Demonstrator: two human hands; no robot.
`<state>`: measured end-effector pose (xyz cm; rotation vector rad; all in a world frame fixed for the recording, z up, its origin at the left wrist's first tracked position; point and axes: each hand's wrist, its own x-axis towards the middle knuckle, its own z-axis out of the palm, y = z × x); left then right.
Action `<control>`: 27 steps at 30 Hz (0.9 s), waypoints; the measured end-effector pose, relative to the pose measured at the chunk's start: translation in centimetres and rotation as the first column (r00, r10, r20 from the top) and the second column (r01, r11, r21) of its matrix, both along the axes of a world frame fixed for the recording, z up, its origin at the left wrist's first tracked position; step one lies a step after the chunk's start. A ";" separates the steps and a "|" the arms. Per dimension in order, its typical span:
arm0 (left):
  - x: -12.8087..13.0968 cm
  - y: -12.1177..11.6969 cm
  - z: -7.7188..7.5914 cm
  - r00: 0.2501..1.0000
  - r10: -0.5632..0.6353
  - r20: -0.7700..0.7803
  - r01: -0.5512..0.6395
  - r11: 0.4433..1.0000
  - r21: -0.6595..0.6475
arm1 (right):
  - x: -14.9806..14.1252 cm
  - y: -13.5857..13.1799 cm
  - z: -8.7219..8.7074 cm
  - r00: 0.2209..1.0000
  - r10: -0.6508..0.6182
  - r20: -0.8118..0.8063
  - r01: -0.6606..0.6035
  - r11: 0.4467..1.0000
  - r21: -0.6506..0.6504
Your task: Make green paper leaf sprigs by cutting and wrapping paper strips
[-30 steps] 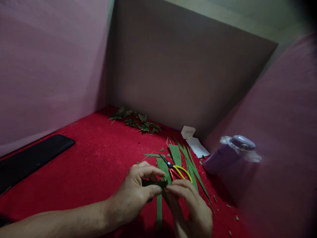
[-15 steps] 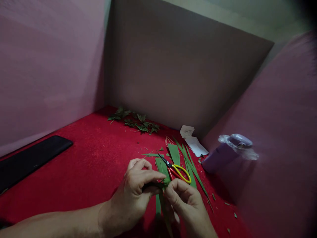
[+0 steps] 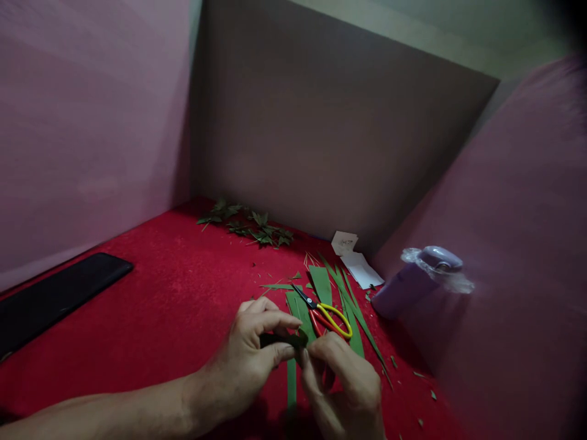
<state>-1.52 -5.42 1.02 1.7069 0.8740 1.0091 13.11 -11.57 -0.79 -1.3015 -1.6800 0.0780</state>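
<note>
Between my two hands is a dark green leaf piece [image 3: 299,339], curled at its end. My left hand [image 3: 254,342] is closed around it, thumb below and forefinger above. The fingertips of my right hand [image 3: 342,376] pinch at its right end; what exactly lies between them is too small to make out. Just beyond the hands, scissors [image 3: 328,315] with one yellow and one red handle lie across cut green leaf strips [image 3: 321,284], blades pointing away to the left. One narrow strip [image 3: 292,385] runs down between my wrists.
Leafy sprigs [image 3: 261,229] lie along the back wall. White paper cards [image 3: 361,269] stand at the back right. A purple container [image 3: 406,290] with clear plastic round its top leans by the right wall. A long black object [image 3: 68,296] lies left on the red cloth [image 3: 183,305].
My right hand has turned and its fingers have drawn together at the leaf's end. My left forefinger has lifted slightly, and the leaf's end now shows as a curl. The view has shifted slightly.
</note>
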 end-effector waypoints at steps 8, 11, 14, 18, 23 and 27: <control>0.2 0.1 0.3 0.977 -0.113 0.182 0.167 0.935 -0.312 | 0.8 0.2 0.6 0.993 0.062 -0.096 -0.084 0.967 -0.239; 0.2 0.1 0.1 0.966 -0.147 0.211 0.215 0.912 -0.349 | 1.1 0.2 0.9 0.988 0.080 -0.134 -0.119 0.940 -0.319; 0.1 0.1 0.0 0.973 -0.132 0.190 0.181 0.947 -0.266 | 1.1 0.2 1.1 0.985 0.075 -0.157 -0.124 0.934 -0.334; 0.0 0.1 0.0 0.987 -0.085 0.133 0.100 0.988 -0.114 | 0.6 0.1 1.1 0.959 0.002 -0.283 -0.075 0.966 -0.248; 0.0 0.0 0.0 0.998 -0.061 0.006 0.061 0.998 -0.008 | 0.3 -0.1 1.0 0.936 0.079 -0.343 -0.119 0.988 -0.095; 0.0 0.0 -0.2 0.995 -0.059 -0.084 0.067 0.994 0.091 | 0.3 -0.1 0.9 0.941 0.086 -0.327 -0.120 0.989 -0.085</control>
